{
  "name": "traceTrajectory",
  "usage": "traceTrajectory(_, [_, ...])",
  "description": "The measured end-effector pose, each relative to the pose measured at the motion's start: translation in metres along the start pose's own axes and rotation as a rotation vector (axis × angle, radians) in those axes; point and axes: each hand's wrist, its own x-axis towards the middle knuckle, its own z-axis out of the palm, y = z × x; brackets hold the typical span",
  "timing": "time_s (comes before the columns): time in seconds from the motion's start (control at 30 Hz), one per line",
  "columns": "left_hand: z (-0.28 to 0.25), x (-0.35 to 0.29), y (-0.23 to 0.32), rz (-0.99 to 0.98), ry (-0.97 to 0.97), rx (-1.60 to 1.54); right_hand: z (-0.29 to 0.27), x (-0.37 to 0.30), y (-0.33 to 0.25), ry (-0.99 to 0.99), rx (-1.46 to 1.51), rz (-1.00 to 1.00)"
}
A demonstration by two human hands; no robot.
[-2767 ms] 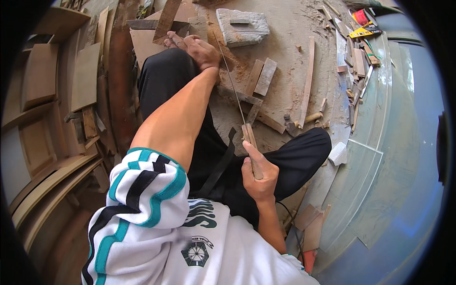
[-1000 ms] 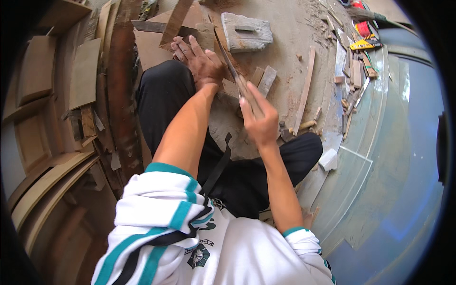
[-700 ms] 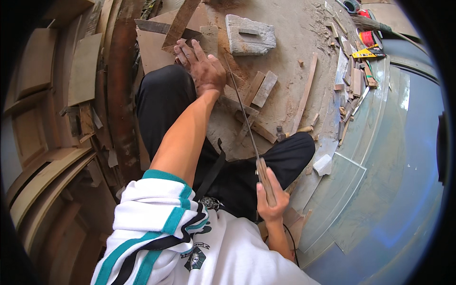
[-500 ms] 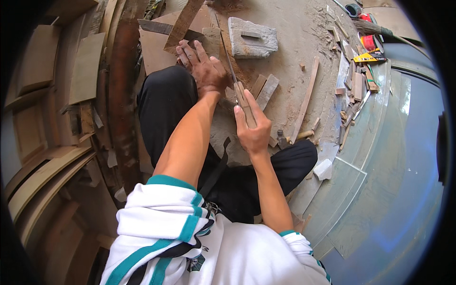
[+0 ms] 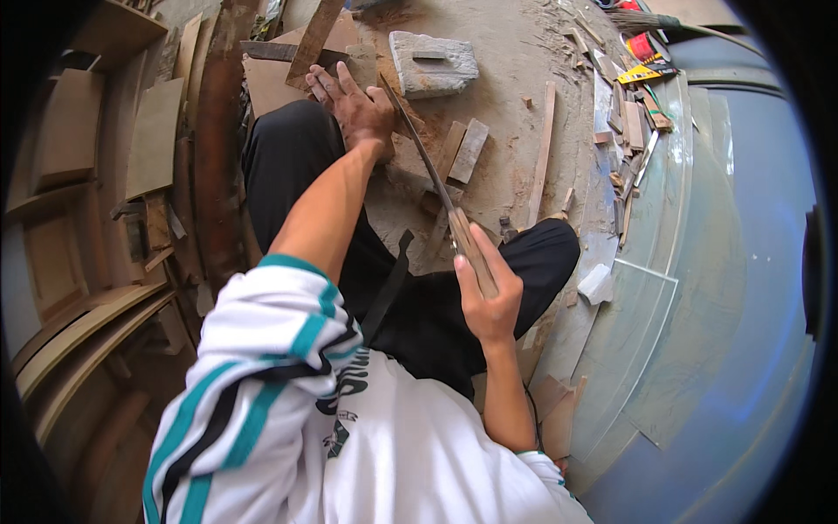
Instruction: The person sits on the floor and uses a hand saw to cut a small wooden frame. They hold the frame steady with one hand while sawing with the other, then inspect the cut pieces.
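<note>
My left hand (image 5: 360,112) lies with its fingers spread on a piece of wooden board (image 5: 361,63), pressing it down just beyond my left knee. My right hand (image 5: 491,297) is wrapped round the wooden handle of a handsaw (image 5: 417,140), in front of my right thigh. The long narrow blade slants away to the upper left, and its tip is near the board's right edge beside my left hand. Whether the teeth touch the wood I cannot tell. A dark wooden strip (image 5: 316,39) slants up past my left fingertips, crossing another dark strip behind it.
A rough whitish block (image 5: 433,65) with a small bar on top sits beyond the saw. Two short wood pieces (image 5: 470,150) and a long thin strip (image 5: 542,153) lie on the dusty floor. Glass sheets (image 5: 698,288) are at right, wooden frames (image 5: 74,140) at left.
My right hand has drawn the saw back toward me and to the right, its blade moving away from my left hand. The left hand stays on the board. The whole view has shifted slightly.
</note>
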Motion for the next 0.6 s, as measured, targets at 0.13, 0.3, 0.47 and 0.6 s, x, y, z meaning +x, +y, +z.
traceTrajectory(0.13, [0.004,0.007,-0.001,-0.007,0.011,-0.047,0.005,-0.009,-0.002,0.031,0.056,-0.013])
traceTrajectory(0.3, [0.009,0.007,-0.004,0.019,0.018,-0.06,0.012,-0.032,0.015,0.076,0.091,-0.013])
traceTrajectory(0.47, [0.0,0.002,-0.002,0.039,-0.038,-0.042,0.003,-0.03,-0.019,0.042,-0.034,-0.021])
traceTrajectory(0.6, [-0.009,-0.002,0.004,0.005,-0.075,-0.045,-0.025,-0.015,-0.05,-0.056,-0.108,-0.003])
